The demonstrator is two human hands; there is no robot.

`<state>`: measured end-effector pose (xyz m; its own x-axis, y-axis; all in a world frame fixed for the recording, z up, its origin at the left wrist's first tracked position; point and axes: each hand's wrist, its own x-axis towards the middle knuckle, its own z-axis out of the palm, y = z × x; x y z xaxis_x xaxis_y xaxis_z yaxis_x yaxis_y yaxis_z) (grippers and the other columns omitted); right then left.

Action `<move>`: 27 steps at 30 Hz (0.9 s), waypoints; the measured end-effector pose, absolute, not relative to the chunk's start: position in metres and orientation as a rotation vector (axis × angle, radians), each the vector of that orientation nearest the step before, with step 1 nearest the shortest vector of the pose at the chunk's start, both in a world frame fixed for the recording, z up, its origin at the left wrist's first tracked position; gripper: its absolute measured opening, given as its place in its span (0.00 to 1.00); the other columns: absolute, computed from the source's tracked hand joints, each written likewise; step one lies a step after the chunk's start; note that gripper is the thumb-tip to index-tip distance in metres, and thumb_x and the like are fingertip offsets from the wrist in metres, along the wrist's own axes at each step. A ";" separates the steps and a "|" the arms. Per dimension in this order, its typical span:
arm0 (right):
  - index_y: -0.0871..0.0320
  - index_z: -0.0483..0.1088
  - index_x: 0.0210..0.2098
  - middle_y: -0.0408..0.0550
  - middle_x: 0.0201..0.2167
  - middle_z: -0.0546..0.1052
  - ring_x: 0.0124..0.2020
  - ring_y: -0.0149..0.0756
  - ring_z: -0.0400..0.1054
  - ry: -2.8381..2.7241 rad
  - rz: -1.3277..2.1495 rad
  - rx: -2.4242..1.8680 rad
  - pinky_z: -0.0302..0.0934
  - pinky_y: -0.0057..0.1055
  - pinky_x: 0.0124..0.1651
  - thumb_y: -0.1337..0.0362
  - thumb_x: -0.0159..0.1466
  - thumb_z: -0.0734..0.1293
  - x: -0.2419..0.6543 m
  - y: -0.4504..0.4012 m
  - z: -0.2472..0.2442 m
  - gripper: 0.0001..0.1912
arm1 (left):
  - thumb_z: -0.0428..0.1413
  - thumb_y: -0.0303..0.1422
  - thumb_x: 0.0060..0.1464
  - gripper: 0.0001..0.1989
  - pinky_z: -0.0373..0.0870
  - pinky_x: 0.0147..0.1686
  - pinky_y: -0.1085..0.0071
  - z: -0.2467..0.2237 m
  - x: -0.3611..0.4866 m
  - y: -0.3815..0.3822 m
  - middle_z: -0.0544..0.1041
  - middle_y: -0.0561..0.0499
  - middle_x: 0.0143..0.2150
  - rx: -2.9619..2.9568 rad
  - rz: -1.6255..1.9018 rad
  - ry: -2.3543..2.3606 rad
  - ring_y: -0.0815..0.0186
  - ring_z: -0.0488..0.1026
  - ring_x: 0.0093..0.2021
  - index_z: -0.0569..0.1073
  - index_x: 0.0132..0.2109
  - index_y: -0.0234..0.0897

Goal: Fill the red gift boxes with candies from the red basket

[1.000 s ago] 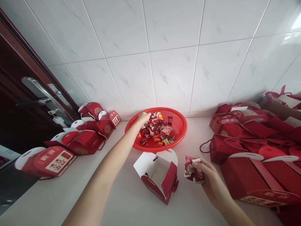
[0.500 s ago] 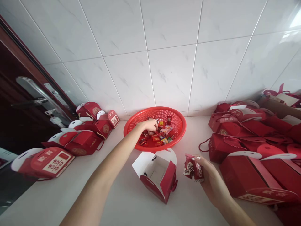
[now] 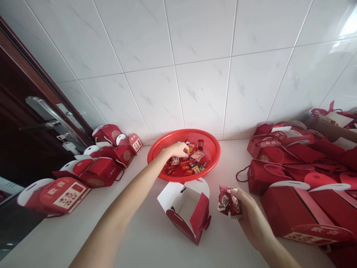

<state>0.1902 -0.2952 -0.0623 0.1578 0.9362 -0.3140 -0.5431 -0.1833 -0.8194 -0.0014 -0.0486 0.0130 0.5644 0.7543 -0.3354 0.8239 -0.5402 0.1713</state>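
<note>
My left hand point(image 3: 180, 150) reaches into the red plastic basket point(image 3: 156, 150), its fingers bent down over the wrapped candies point(image 3: 185, 163). Whatever is between those fingertips is hidden. My right hand point(image 3: 248, 208) is closed on red-and-white candy packets point(image 3: 229, 203), held above the white surface to the right of the box. Between the two hands stands a red gift box point(image 3: 185, 214) with its flaps open and a white inside. I see no candies in the part of its inside that shows.
Several filled-out red gift boxes point(image 3: 102, 171) stand at the left, beside a dark door with a metal handle point(image 3: 50, 123). More red boxes point(image 3: 292, 208) crowd the right side, with a carton point(image 3: 334, 126) behind them. A tiled wall point(image 3: 200, 89) rises behind the basket.
My left hand has shifted slightly within the basket, among the candies. The right hand still grips the packets, nearly unmoved. The view has tilted a little.
</note>
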 end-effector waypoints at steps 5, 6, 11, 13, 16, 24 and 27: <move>0.57 0.79 0.32 0.44 0.29 0.74 0.32 0.37 0.63 -0.508 1.435 -1.086 0.60 0.31 0.34 0.47 0.49 0.78 0.190 -0.295 -0.065 0.21 | 0.68 0.35 0.43 0.29 0.69 0.46 0.75 0.007 0.015 -0.069 0.80 0.54 0.54 2.552 -0.409 1.033 0.59 0.76 0.53 0.77 0.56 0.50; 0.57 0.79 0.32 0.44 0.28 0.74 0.32 0.37 0.63 -0.510 1.433 -1.084 0.60 0.31 0.34 0.47 0.49 0.78 0.190 -0.295 -0.065 0.20 | 0.69 0.33 0.41 0.32 0.69 0.47 0.74 0.004 0.017 -0.072 0.79 0.53 0.56 2.566 -0.434 1.019 0.57 0.76 0.54 0.76 0.57 0.50; 0.57 0.79 0.31 0.44 0.28 0.74 0.32 0.36 0.63 -0.481 1.406 -1.079 0.60 0.30 0.34 0.48 0.49 0.78 0.190 -0.294 -0.064 0.20 | 0.66 0.31 0.45 0.25 0.71 0.44 0.70 -0.002 0.020 -0.075 0.81 0.46 0.52 2.598 -0.523 1.118 0.54 0.78 0.50 0.79 0.53 0.42; 0.57 0.80 0.30 0.45 0.29 0.76 0.32 0.37 0.64 -0.449 1.391 -1.073 0.61 0.31 0.35 0.48 0.48 0.79 0.190 -0.294 -0.062 0.20 | 0.66 0.33 0.45 0.22 0.72 0.41 0.69 -0.001 0.018 -0.073 0.82 0.45 0.48 2.586 -0.557 1.193 0.54 0.79 0.46 0.79 0.51 0.40; 0.57 0.80 0.30 0.47 0.31 0.78 0.35 0.40 0.67 -0.399 1.367 -1.045 0.62 0.32 0.37 0.47 0.46 0.79 0.189 -0.293 -0.060 0.21 | 0.66 0.35 0.46 0.22 0.72 0.39 0.67 0.001 0.016 -0.071 0.81 0.41 0.49 2.578 -0.581 1.295 0.51 0.79 0.46 0.79 0.50 0.38; 0.57 0.81 0.34 0.48 0.35 0.81 0.41 0.44 0.69 -0.380 1.382 -1.033 0.63 0.33 0.40 0.46 0.48 0.77 0.189 -0.295 -0.055 0.23 | 0.62 0.38 0.58 0.11 0.74 0.46 0.61 0.006 0.014 -0.072 0.79 0.45 0.46 2.552 -0.583 1.449 0.60 0.76 0.45 0.77 0.45 0.35; 0.56 0.80 0.31 0.45 0.32 0.79 0.36 0.41 0.68 -0.367 1.378 -1.014 0.62 0.32 0.37 0.47 0.46 0.78 0.189 -0.295 -0.057 0.21 | 0.56 0.40 0.65 0.13 0.75 0.46 0.60 0.015 0.004 -0.068 0.77 0.46 0.47 2.515 -0.549 1.532 0.62 0.76 0.45 0.75 0.49 0.35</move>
